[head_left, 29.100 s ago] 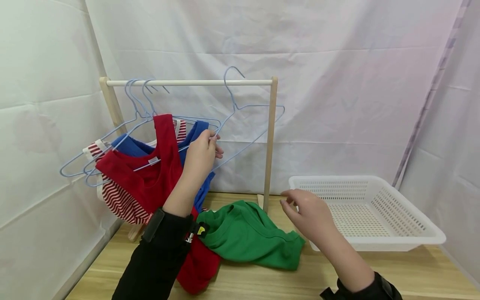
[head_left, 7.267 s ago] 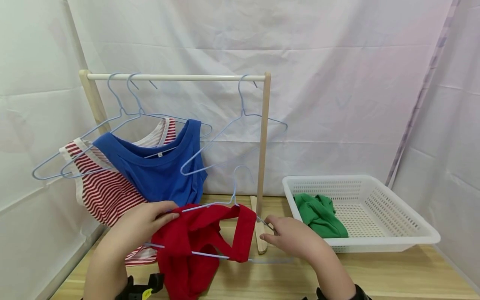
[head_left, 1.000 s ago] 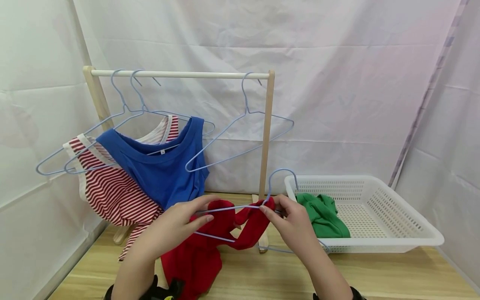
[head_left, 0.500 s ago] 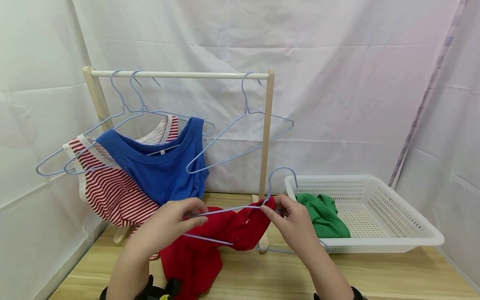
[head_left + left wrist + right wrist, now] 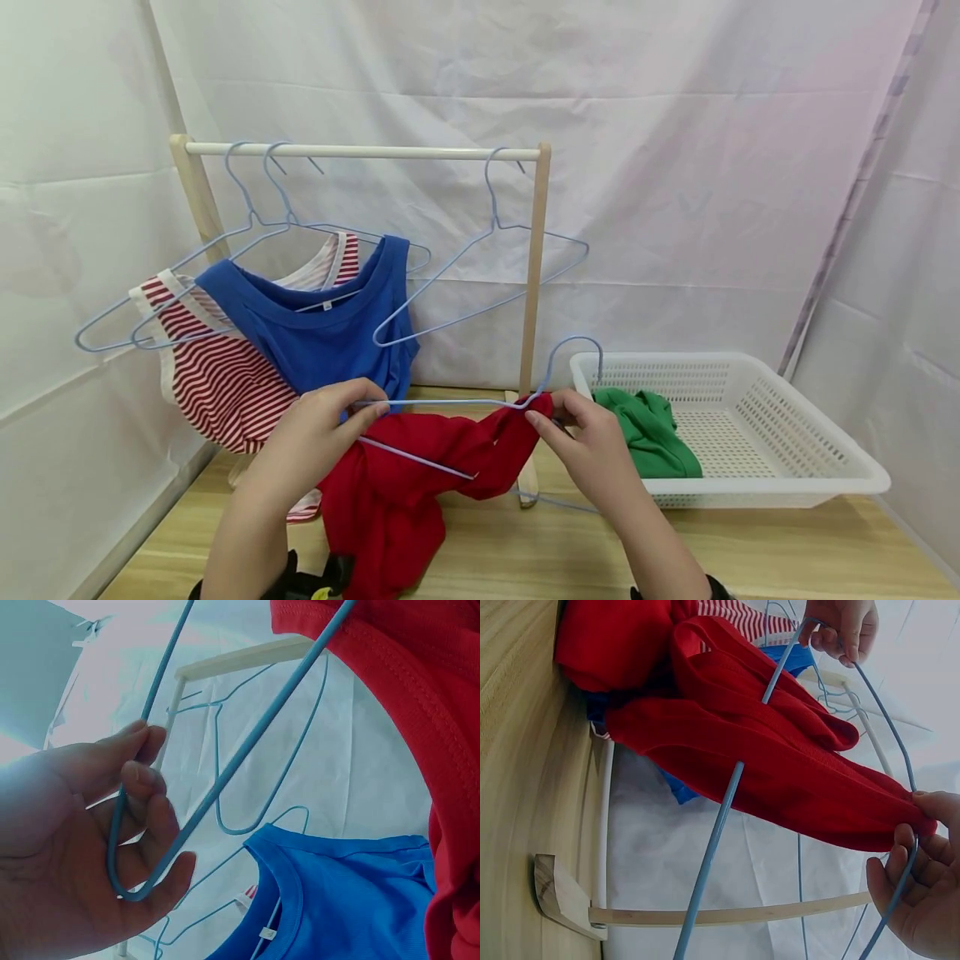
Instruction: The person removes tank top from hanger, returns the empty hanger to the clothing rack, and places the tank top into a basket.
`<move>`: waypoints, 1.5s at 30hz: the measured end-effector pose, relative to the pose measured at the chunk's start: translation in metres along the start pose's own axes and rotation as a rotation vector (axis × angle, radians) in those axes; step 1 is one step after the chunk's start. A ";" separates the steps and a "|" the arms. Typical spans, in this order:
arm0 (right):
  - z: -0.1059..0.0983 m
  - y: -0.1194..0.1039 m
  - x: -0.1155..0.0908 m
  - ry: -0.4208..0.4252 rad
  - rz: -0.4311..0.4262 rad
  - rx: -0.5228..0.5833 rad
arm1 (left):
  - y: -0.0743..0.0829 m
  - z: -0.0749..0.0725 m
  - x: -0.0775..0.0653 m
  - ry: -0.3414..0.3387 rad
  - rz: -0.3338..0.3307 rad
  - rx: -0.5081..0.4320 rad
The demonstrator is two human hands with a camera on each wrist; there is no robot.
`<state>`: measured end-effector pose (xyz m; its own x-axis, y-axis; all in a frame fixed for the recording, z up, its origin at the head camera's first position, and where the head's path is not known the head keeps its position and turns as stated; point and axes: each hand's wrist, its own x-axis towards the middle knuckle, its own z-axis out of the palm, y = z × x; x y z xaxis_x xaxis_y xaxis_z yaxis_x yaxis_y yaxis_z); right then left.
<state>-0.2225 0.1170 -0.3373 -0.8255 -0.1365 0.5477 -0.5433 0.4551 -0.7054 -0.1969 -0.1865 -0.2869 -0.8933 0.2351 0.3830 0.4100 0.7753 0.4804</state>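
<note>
A light-blue wire hanger (image 5: 442, 402) is held low in front of the rack, its hook toward the upper right. My left hand (image 5: 318, 429) pinches its upper wire near the left end; the left wrist view shows that end of the hanger (image 5: 131, 894) bare. My right hand (image 5: 596, 442) pinches a strap of the red tank top (image 5: 397, 492) together with the wire just beside the hook. The lower wire passes through the bunched red fabric, which sags down to the tabletop between my hands.
Behind stands a wooden rack with a white rail (image 5: 390, 152). It carries a blue tank top (image 5: 322, 358) and a striped one (image 5: 225, 392) on hangers, plus a bare hanger (image 5: 450, 262). At right, a white basket (image 5: 780, 485) holds a crumpled green garment (image 5: 648, 437).
The red top has come off the rack, and the green garment went from table to basket. Within the last second my left hand moved left and slightly up along the hanger, away from the red fabric.
</note>
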 end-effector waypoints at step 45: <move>-0.005 0.016 0.005 0.029 0.045 -0.085 | -0.013 -0.033 -0.022 0.299 -0.144 -0.008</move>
<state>-0.2344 0.1280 -0.3443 -0.8434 -0.0896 0.5298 -0.4897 0.5338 -0.6894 -0.1768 -0.2214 -0.2750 -0.8491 -0.0601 0.5248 0.2859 0.7831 0.5523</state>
